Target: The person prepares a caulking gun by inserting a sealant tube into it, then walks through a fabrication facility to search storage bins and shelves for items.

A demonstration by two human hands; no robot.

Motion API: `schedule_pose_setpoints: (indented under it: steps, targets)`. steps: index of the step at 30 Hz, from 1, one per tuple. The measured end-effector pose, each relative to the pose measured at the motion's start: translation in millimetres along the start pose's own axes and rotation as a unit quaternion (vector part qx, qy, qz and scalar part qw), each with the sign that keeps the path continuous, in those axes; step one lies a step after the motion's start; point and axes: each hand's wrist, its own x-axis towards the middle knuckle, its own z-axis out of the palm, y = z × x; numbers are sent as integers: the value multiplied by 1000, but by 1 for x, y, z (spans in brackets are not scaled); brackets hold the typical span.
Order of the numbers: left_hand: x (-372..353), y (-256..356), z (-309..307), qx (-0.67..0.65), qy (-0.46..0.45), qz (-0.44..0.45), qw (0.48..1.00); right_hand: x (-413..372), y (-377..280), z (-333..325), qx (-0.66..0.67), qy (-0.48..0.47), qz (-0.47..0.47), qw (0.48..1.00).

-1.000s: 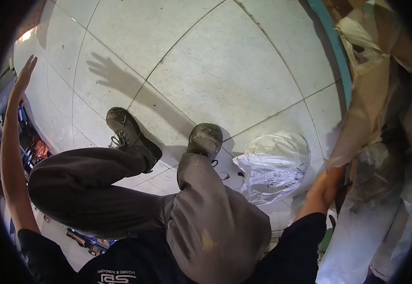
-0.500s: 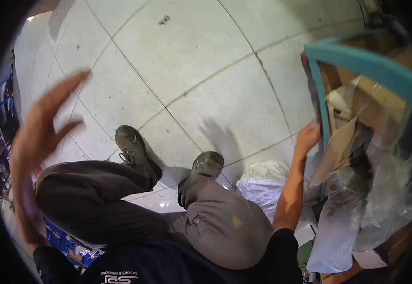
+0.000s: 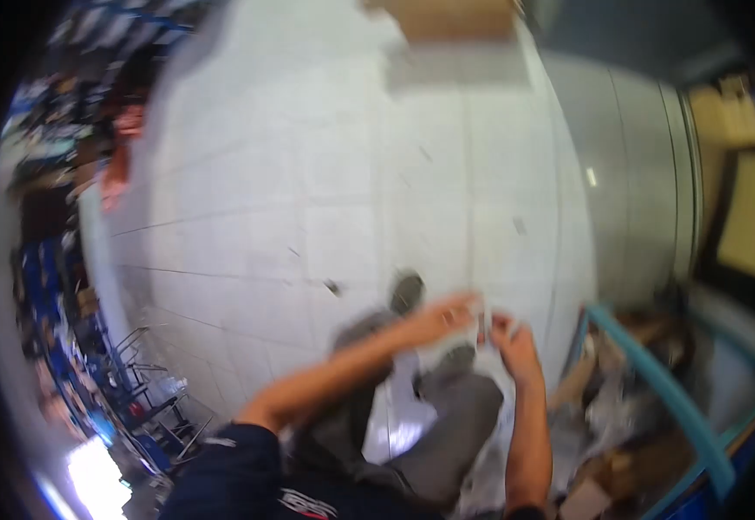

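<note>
My left hand reaches across in front of my knees, its fingers brought together and smeared by motion. Close beside it on the right, my right hand has its fingers bent in a pinch towards the left fingertips. A small, thin, pale item with a reddish part shows between the two hands; blur hides what it is. Both hands are above the pale tiled floor, over my shoes and grey trousers.
To the right stands a teal frame around cardboard and clear plastic wrap. A brown box lies at the far end of the floor. Crowded shelves and a dark metal rack line the left side.
My view has swung up and round. My left hand has come from far left to the middle, and my right hand has left the teal frame's side to meet it.
</note>
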Motion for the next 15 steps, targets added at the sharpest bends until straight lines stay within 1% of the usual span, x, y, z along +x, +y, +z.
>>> schedule_pose_setpoints:
  steps: [1,2,3,4,6,7,8,10,12,13,14,15]
  targets:
    - [-28,12,5,-46,66,75,994,-4,-12,25,9,-61,28,998]
    - [-69,51,1,-85,80,0,993,-14,-39,63,7,-71,44,997]
    - [-104,65,-6,-121,93,-22,988,-27,-69,92,8,-144,44,989]
    - [-143,89,-16,-133,125,-29,983,-37,-81,124,6,-169,57,984]
    - [-221,133,-41,-139,188,-47,971,-54,-107,180,-43,-233,105,966]
    - [-254,141,-50,-230,259,8,938,-62,-126,208,-64,-288,142,945]
    - [-278,153,-65,-318,315,64,892,-67,-149,231,-82,-335,181,921]
    - [-340,185,-124,-404,389,105,821,-84,-204,284,-129,-389,188,893]
    - [-408,220,-184,-478,434,127,753,-77,-245,298,-280,-342,118,889]
    - [-439,234,-211,-439,462,133,759,-73,-264,299,-347,-311,86,881]
    - [-466,243,-234,-401,490,134,762,-59,-272,289,-421,-243,76,870]
    - [-480,246,-257,-390,496,114,767,-36,-285,271,-487,-173,72,853]
